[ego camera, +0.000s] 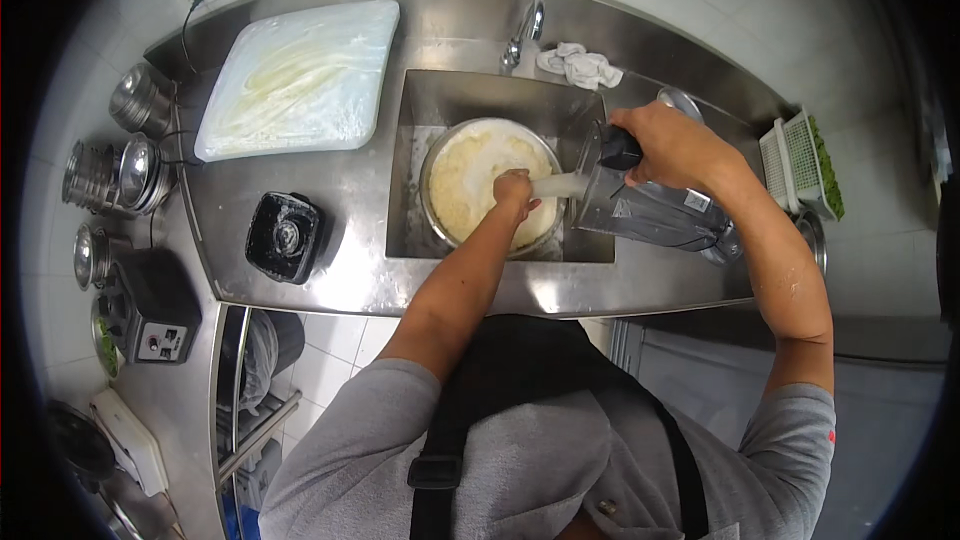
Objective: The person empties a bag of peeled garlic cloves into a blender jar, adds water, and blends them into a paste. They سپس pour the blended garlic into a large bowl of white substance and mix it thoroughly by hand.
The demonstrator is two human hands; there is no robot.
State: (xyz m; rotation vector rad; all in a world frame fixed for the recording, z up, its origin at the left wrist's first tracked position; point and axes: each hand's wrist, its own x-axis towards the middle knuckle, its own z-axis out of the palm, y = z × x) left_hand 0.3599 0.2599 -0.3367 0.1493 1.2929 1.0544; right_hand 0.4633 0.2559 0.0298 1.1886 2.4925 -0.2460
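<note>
My right hand (660,142) grips the black handle of a clear blender jar (637,210), which lies tipped on its side with its mouth over the right part of the sink. A pale, milky liquid or tool (559,186) spans from the jar's mouth to my left hand; I cannot tell which. My left hand (514,191) is over a round metal bowl (426,202) in the sink, which holds a pale yellow, foamy mixture (465,180). Whether its fingers hold anything is unclear. The black blender lid (285,236) lies on the counter, left of the sink.
A smeared white cutting board (300,82) lies left of the steel sink (502,86). Behind the sink stand a faucet (525,34) and a crumpled white cloth (579,66). A blender base (154,307) and stacked metal bowls (139,172) are at the left; baskets (802,161) with greens sit right.
</note>
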